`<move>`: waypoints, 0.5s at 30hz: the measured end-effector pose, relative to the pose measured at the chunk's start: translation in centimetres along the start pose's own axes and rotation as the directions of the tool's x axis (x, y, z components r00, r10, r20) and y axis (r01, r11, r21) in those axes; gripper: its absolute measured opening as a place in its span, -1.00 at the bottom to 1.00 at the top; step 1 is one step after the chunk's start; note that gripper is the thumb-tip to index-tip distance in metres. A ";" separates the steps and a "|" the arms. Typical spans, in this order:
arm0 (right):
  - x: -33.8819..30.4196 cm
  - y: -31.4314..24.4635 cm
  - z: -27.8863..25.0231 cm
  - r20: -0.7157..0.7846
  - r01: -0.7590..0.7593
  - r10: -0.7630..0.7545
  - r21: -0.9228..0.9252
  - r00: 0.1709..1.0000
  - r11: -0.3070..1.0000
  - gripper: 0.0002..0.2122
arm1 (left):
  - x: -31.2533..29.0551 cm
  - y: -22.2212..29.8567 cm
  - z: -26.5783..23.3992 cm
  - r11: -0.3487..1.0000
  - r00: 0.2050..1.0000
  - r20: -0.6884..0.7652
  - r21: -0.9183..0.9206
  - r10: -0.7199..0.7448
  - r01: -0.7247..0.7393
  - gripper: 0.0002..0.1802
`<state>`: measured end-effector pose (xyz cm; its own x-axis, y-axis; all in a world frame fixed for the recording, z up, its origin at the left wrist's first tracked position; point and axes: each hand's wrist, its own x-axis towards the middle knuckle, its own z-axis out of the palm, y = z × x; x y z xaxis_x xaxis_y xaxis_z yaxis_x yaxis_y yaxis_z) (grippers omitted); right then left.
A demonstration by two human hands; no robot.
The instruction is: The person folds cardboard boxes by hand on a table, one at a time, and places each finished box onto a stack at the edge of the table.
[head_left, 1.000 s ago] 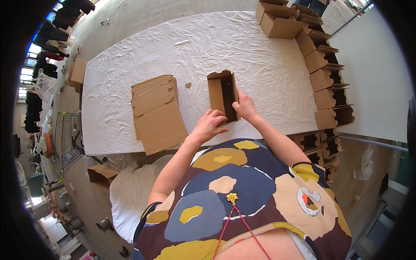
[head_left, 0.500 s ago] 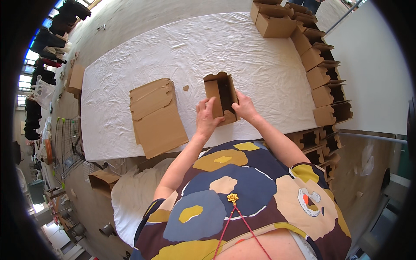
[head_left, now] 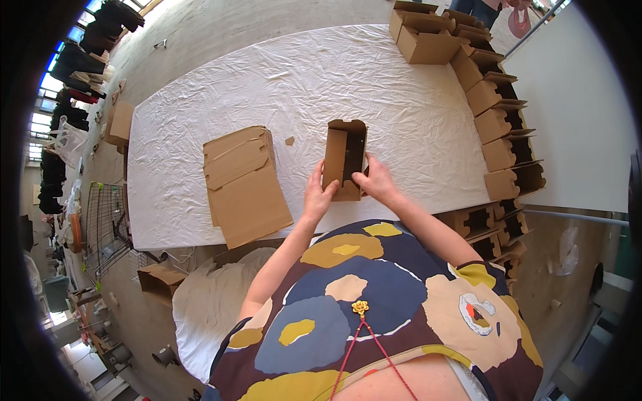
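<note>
Open-topped narrow brown cardboard box [head_left: 336,157] on the white wrinkled cloth-covered table [head_left: 414,120], right of table middle, near the front edge, long side pointing away from the person. Inside is in shadow toward the right

Left hand [head_left: 319,192]: partly closed on the box's left wall at the near end, fingers along the outside, thumb at the near left corner. Right hand [head_left: 376,180]: curled on the right wall, thumb over the rim toward the inside, fingers mostly hidden outside. Both hands have hold of the box, one per side, nothing else in either

Left of the box, apart from it: stack of flat brown cardboard blanks [head_left: 247,200], slightly skewed, near corner at the table's front edge. Small brown cardboard scrap [head_left: 289,141] lies between stack and box, beyond the left hand

Right table edge: row of folded brown cardboard boxes [head_left: 495,154], open ends facing right. More folded boxes [head_left: 428,47] at the far right corner. White upright panel [head_left: 575,113] beyond the row
</note>
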<state>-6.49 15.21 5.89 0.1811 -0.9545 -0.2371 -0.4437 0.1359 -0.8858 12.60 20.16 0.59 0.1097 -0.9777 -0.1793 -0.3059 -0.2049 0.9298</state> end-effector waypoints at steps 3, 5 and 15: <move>-1.5 -1.7 0.4 0.107 -0.101 0.084 0.167 0.991 0.981 -0.40 | 1.4 1.4 -2.0 0.993 0.995 -0.001 0.060 0.100 -0.099 -0.30; -2.4 -4.5 -0.4 0.207 -0.245 0.189 0.293 0.960 0.924 -0.42 | 2.8 4.2 -4.1 0.993 0.997 0.025 0.087 0.072 -0.074 -0.34; 3.6 2.7 -5.4 -0.190 -0.112 0.140 0.154 0.972 0.982 -0.61 | 6.0 5.0 -4.4 0.825 0.910 -0.188 0.517 0.369 -0.227 -0.46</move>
<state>-11.82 10.72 4.83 -0.0534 -0.9589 -0.2786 -0.3211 0.2807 -0.9045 15.86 13.48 5.53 0.1653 -0.9565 0.2403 -0.7666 0.0287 0.6415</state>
